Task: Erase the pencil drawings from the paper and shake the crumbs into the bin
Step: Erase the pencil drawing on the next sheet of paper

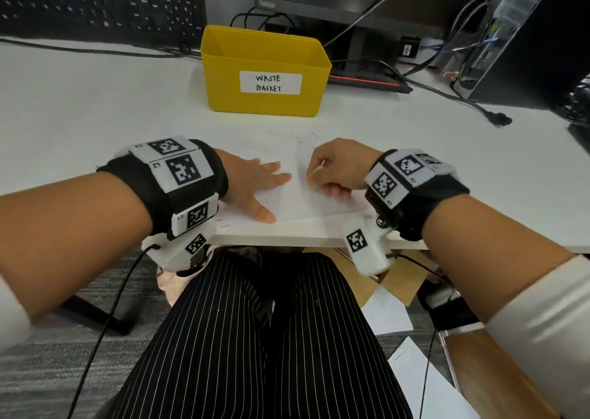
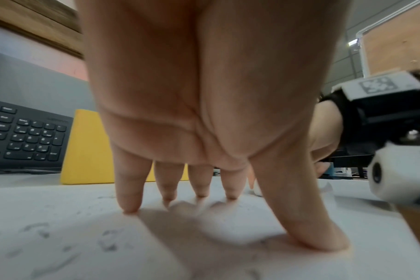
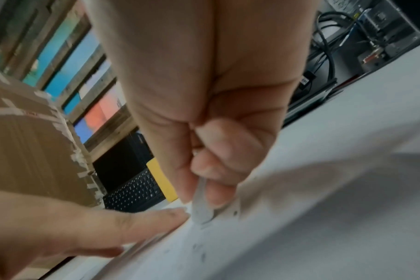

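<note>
A white sheet of paper (image 1: 300,201) lies at the desk's near edge, with faint pencil marks (image 1: 307,141) toward its far side. My left hand (image 1: 255,185) lies flat on the sheet, fingers straight and spread (image 2: 130,199), pressing it down. My right hand (image 1: 332,171) pinches a small whitish eraser (image 3: 201,208) whose tip touches the paper just right of the left fingertips. Grey crumbs (image 2: 108,244) are scattered on the sheet. The yellow bin (image 1: 265,70), labelled WASTE BASKET, stands open beyond the paper.
A black keyboard (image 1: 95,3) leans at the back left. A monitor stand (image 1: 360,45), cables (image 1: 447,93) and a computer tower (image 1: 526,35) crowd the back right. The white desk (image 1: 79,105) edge runs just under my wrists, with my lap below.
</note>
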The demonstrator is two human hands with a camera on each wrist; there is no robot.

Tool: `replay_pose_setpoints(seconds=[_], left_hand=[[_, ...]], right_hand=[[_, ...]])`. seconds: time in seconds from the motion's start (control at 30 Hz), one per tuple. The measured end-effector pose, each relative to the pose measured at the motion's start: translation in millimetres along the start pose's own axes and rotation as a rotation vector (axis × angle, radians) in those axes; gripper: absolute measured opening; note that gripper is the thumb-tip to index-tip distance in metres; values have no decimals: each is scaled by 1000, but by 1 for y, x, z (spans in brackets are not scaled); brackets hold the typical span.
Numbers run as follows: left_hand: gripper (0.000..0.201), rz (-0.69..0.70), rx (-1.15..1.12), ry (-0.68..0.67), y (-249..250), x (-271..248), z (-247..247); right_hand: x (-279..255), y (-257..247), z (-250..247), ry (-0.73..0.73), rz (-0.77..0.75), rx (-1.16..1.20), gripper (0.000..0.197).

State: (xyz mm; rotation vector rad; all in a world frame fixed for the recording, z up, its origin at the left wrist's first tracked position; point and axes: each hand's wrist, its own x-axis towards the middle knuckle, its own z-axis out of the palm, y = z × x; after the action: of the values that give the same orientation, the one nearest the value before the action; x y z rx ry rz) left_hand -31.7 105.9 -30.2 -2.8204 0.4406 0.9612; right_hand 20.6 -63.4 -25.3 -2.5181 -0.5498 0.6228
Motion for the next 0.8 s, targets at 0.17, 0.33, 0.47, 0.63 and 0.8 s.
replay_pose_setpoints(seconds=[0.17, 0.33, 0.47, 0.63, 0.8], left_hand=[[76, -18, 28, 34, 11, -4, -17], [61, 16, -3, 120, 22, 1, -34], [80, 19, 28, 102, 26, 16, -29], [91, 16, 76, 23, 28, 22, -27], [102, -24, 79, 44, 26, 27, -26]], right_hand=[[-1, 11, 6, 15, 14, 54, 10], [-6, 11, 11, 16, 57, 203, 9], [-10, 12, 14, -39, 32, 296, 11], [-12, 25, -4, 126, 32, 489, 9], [-9, 30, -16, 120, 66, 322, 5]])
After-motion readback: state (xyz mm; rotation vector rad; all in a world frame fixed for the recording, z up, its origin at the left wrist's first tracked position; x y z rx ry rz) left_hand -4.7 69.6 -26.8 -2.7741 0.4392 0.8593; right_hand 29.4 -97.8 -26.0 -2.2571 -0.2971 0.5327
